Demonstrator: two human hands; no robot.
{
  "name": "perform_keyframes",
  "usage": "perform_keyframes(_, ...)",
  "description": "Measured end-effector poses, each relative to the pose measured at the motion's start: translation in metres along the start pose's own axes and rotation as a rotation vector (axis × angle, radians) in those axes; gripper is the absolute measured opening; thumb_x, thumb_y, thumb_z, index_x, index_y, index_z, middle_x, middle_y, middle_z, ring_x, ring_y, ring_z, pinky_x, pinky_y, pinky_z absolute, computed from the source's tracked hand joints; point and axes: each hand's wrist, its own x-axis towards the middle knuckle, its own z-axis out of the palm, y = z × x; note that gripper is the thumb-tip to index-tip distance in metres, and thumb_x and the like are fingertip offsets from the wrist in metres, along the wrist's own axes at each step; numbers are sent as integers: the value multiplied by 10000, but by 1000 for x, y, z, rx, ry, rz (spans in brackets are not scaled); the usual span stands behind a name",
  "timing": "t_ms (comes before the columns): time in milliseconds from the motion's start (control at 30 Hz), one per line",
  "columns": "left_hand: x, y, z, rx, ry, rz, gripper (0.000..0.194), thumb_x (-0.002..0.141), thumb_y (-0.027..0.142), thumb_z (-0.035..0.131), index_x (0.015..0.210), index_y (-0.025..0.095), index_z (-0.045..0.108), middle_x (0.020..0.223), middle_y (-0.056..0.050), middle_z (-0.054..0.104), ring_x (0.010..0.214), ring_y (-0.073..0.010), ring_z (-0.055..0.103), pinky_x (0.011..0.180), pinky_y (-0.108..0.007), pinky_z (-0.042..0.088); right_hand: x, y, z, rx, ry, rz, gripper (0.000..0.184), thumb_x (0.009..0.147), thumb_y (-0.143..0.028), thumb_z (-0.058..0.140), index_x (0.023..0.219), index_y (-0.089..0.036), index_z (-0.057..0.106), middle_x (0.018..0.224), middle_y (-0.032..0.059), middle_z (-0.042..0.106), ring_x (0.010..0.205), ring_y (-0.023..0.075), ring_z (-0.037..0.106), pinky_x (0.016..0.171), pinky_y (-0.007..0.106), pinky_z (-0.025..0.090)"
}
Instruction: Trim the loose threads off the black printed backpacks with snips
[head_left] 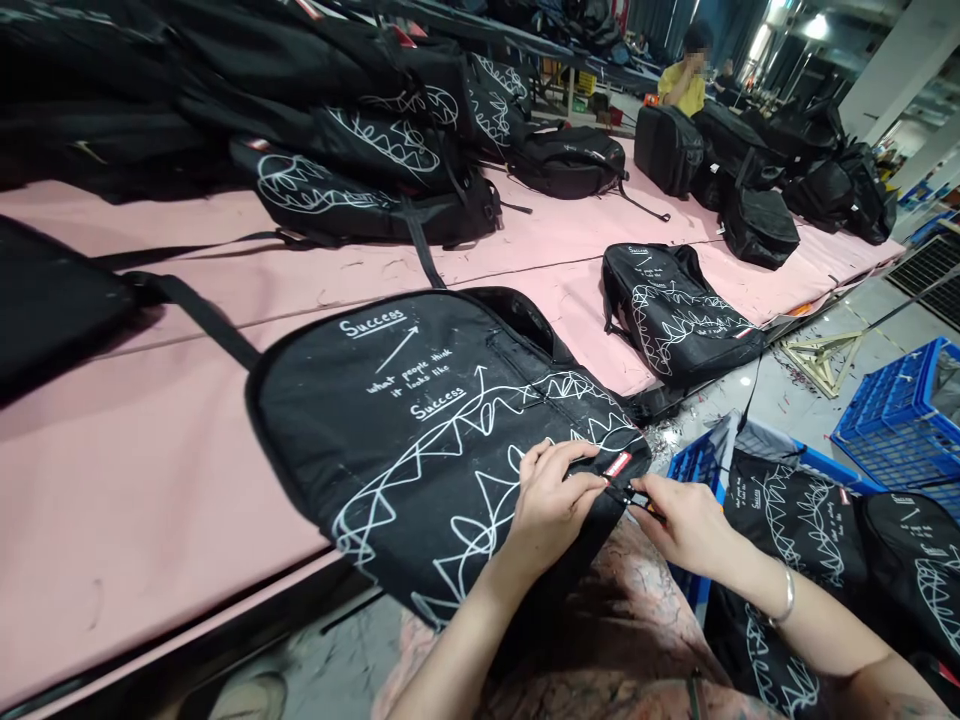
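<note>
A black backpack (322,400) with white lettering and scribbled lines lies front side up at the pink table's edge, its bottom end toward me. My left hand (555,500) is closed on the fabric near that end, thumb and fingers pinching beside a small red label (618,466). Just right of the label, my right hand (686,520) is closed around a small dark tool with an orange part (654,510), which looks like thread snips. Its tip is close to the backpack's edge, and the fingers hide most of it. A silver bracelet (786,595) circles my right wrist.
Another printed backpack (675,310) lies farther right on the pink table (150,480). Black backpacks are heaped (352,150) behind. Below right, a blue crate (705,450) holds more backpacks, with another blue crate (900,420) beyond. A person in yellow (679,90) is at the far end.
</note>
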Motion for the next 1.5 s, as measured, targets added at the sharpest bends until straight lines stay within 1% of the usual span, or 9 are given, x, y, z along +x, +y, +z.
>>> perform_keyframes(167,1,2,-3,16,-2,1,208,822,180,481,754,236,670,998,-31,623,997,-177,542,1001,-434,254,5,-11,11,-112,50,39,163,888,-290,405,829,-181,510,684,40,569,589,138,527,502,244,243)
perform_keyframes(267,-1,6,-8,-14,32,-45,191,823,191,488,746,233,658,978,-28,631,1005,-182,537,988,-437,266,7,-3,6,35,67,31,196,900,-299,390,866,-172,535,660,31,559,567,127,514,513,236,295)
perform_keyframes(367,-8,16,-14,-94,-2,-28,179,807,217,528,648,214,610,938,-15,642,1012,-186,533,982,-431,286,12,25,-5,285,156,41,222,870,-335,471,988,-173,568,686,24,569,585,122,517,569,236,387)
perform_keyframes(467,-22,30,-13,-56,-51,36,107,792,205,535,834,213,633,1218,-79,530,1178,-231,430,997,-449,287,23,69,-14,421,227,8,235,827,-350,538,984,-198,624,925,73,579,849,177,549,727,294,447)
perform_keyframes(533,-32,38,-10,42,-76,48,284,783,217,545,1064,204,582,1371,-129,367,1269,-267,321,1013,-482,260,31,95,-15,501,179,-10,229,832,-336,528,979,-199,637,997,84,561,927,190,535,768,319,455)
perform_keyframes(633,-45,40,-2,163,-22,-18,238,783,258,559,1016,208,570,1280,-103,485,1236,-259,370,1042,-505,181,44,116,-12,549,58,-90,225,845,-303,509,997,-187,628,988,84,575,929,183,537,820,345,440)
perform_keyframes(800,-54,33,8,337,9,-114,378,781,308,563,1125,165,505,1208,-113,550,1169,-274,442,1051,-507,122,64,113,-11,532,-82,-223,217,861,-290,491,984,-167,620,950,86,580,894,171,542,815,329,429)
perform_keyframes(900,-54,30,12,360,-10,-126,331,789,259,545,1109,179,516,1200,-98,559,1156,-267,459,1054,-500,108,73,110,-12,496,-127,-293,201,863,-287,493,955,-164,623,918,78,572,870,162,540,792,307,432)
perform_keyframes(1500,-53,35,13,166,45,-242,247,824,269,509,1048,198,584,1119,-37,614,1141,-239,480,1065,-464,101,76,116,-3,567,-81,-381,201,879,-290,488,941,-137,603,893,86,562,849,153,539,768,291,438)
